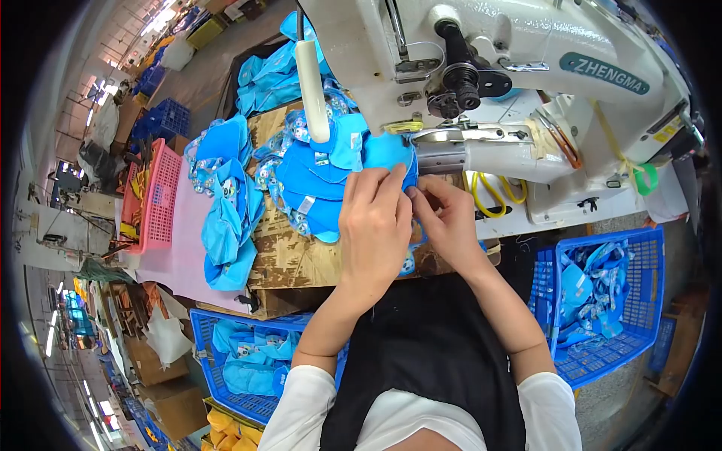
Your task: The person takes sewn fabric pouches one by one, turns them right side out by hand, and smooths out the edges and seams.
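A blue cap (387,152) lies at the cylinder arm of the white sewing machine (361,37), its near edge under my hands. My left hand (376,225) rests over that edge with its fingers bent and close together, gripping the fabric. Beside it, my right hand (445,219) pinches the cap's edge between thumb and fingers. The machine's needle area is partly hidden. Left of my hands, a pile of blue caps (308,184) with patterned fabric and small white labels covers part of the worn wooden board (301,263).
More blue caps (229,218) lie further left. Yellow-handled scissors (492,199) sit below the machine arm. Blue crates with blue pieces stand right (647,278) and below left (203,338). A pink basket (162,195) is at far left. A white lamp (310,90) hangs over the pile.
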`<state>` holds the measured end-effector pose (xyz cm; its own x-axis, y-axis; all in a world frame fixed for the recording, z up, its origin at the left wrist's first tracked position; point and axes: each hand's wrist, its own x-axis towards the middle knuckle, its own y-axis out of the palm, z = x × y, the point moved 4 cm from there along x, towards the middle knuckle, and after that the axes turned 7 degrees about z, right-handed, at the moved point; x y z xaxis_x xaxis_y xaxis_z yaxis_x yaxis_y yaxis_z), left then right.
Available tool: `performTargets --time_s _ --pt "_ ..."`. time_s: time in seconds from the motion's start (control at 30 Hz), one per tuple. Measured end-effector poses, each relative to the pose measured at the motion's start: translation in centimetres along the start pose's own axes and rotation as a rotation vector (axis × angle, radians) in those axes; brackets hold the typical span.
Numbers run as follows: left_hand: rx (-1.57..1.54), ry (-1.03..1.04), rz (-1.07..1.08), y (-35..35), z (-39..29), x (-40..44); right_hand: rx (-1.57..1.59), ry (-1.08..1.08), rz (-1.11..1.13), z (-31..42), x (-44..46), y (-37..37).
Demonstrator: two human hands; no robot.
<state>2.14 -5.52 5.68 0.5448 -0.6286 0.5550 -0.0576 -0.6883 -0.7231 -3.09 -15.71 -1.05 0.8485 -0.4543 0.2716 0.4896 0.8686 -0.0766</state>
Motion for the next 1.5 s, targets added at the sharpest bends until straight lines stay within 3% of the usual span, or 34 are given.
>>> performTargets --time_s 0.27,0.43,0.6,0.73,0.93,1.1,1.23,1.27,1.33,1.4,1.5 --pt "-0.088 -0.031 0.109 0.2 0.5 1.3 0.007 -0.107 -0.013 -0.1 0.6 -0.4" --pt "-0.179 -0.09 0.177 0.8 1.8 1.8 -0.008 0.029 0.01 -0.4 1.9 -0.7" --pt "0.123 0.116 -0.098 0.7 0.7 -0.5 -0.207 -0.02 -0.033 0.5 2.4 -1.1" --pt "0.062 -0.156 -0.149 0.4 3.4 -3.8 -0.317 -0.066 -0.04 1.2 2.4 -1.1" --pt "-0.232 -0.298 0.052 -0.5 4.8 -4.2 -0.244 -0.192 -0.126 1.0 -1.1 0.4" --pt "-0.417 -0.45 0.091 -0.5 4.3 -3.4 -0.449 -0.197 -0.203 -2.3 -4.4 1.8" --pt "-0.273 -0.361 -0.006 -1.8 5.3 -3.0 -0.376 0.303 0.241 -2.4 -5.3 -1.6" --pt "-0.276 -0.365 -0.012 -1.9 5.5 -3.2 -0.367 0.313 0.254 -1.6 -5.5 -3.0" --pt "-0.088 -0.189 -0.187 -2.5 5.3 -3.3 -0.366 0.316 0.261 -1.1 -5.8 -5.0" --pt "0.081 0.007 -0.361 -2.3 4.7 -2.9 -0.409 0.372 0.405 -1.3 -6.2 -5.9" --pt "0.039 -0.003 -0.295 -2.0 5.1 -3.9 -0.097 0.51 0.687 0.8 -4.8 -3.7"
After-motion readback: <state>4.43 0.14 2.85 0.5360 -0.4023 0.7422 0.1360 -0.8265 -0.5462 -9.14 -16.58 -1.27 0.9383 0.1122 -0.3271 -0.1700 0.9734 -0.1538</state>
